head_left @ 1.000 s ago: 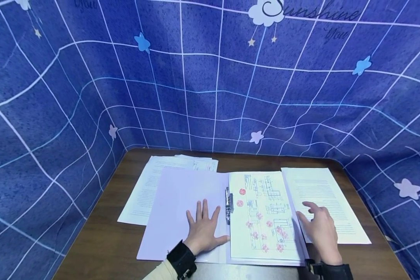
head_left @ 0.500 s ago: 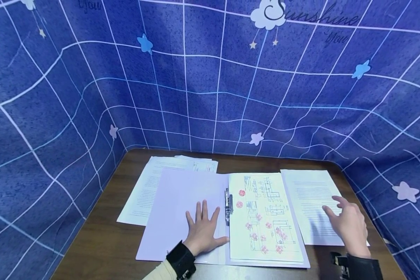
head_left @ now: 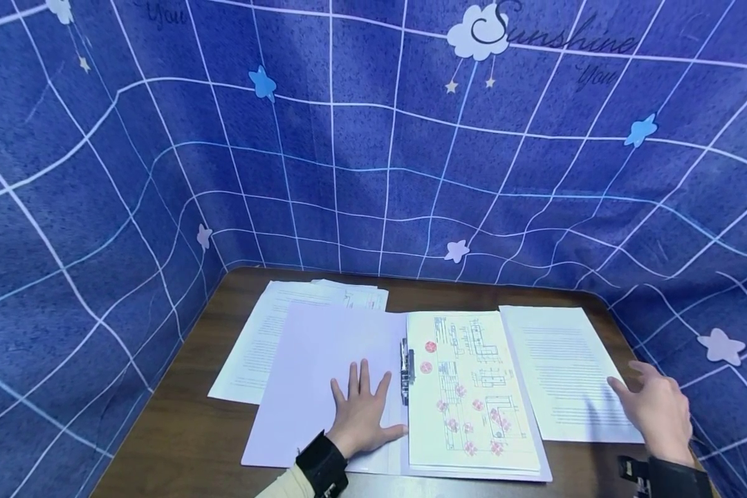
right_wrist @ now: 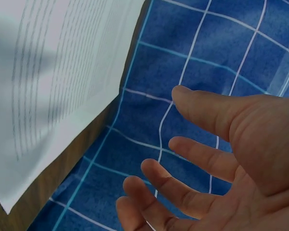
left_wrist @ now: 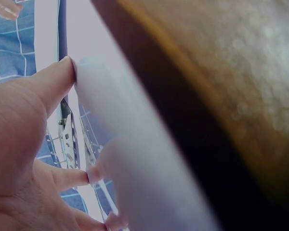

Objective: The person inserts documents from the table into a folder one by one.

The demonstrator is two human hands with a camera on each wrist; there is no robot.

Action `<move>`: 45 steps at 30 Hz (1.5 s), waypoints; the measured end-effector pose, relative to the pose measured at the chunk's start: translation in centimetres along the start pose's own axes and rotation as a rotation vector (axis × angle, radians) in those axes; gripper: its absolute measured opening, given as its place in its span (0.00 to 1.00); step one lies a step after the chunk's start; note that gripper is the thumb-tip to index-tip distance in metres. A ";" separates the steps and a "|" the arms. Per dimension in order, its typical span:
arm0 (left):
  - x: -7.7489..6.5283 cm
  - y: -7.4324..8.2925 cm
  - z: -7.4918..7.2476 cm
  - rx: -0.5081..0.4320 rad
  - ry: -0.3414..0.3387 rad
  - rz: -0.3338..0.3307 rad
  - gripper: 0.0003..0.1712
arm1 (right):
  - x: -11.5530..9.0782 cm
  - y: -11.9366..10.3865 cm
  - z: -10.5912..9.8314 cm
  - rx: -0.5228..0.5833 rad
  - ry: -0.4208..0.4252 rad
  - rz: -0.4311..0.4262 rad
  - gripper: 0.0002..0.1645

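Observation:
A lilac clip folder (head_left: 311, 387) lies spread on the desk. My left hand (head_left: 362, 418) rests on its left cover with fingers spread, the thumb reaching the spine beside the metal clip (head_left: 406, 370). On the folder's right side lies a stack of sheets, the top drawing sheet (head_left: 473, 422) bearing blue technical drawings and red round stamps. My right hand (head_left: 656, 411) is raised near the right edge of a printed text sheet (head_left: 566, 373), holding nothing. The right wrist view shows its fingers (right_wrist: 190, 195) loosely bent and apart from the printed paper (right_wrist: 77, 72).
More printed papers (head_left: 249, 360) lie at the left, partly under the folder's cover. The brown wooden desk (head_left: 168, 429) is bordered at the back and sides by a blue cloth (head_left: 361, 187) with a white grid and stars.
My right hand has moved right, from the folder's right edge across the printed sheet to its outer side. The left hand stays spread on the cover.

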State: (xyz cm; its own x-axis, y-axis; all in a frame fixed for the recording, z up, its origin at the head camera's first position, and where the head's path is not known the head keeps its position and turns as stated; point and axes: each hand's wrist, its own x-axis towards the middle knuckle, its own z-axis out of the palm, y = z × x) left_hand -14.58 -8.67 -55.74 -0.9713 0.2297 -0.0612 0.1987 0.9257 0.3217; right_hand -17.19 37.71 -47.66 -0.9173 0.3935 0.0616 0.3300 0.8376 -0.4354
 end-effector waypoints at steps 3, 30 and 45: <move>0.0 0.0 -0.1 -0.001 0.004 0.003 0.60 | 0.2 0.3 -0.2 -0.011 -0.047 0.073 0.41; -0.1 0.2 -0.1 0.009 0.009 -0.006 0.60 | 1.9 2.5 2.4 -0.048 -0.148 0.077 0.45; 0.1 0.1 -0.1 0.008 -0.004 -0.006 0.60 | 2.2 3.4 4.1 -0.066 -0.198 0.077 0.53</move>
State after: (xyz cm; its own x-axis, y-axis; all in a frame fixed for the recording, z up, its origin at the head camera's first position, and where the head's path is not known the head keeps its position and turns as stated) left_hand -14.61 -8.58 -55.61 -0.9720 0.2254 -0.0672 0.1938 0.9294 0.3142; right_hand -19.03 39.86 -52.68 -0.9125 0.3808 -0.1496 0.4088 0.8333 -0.3722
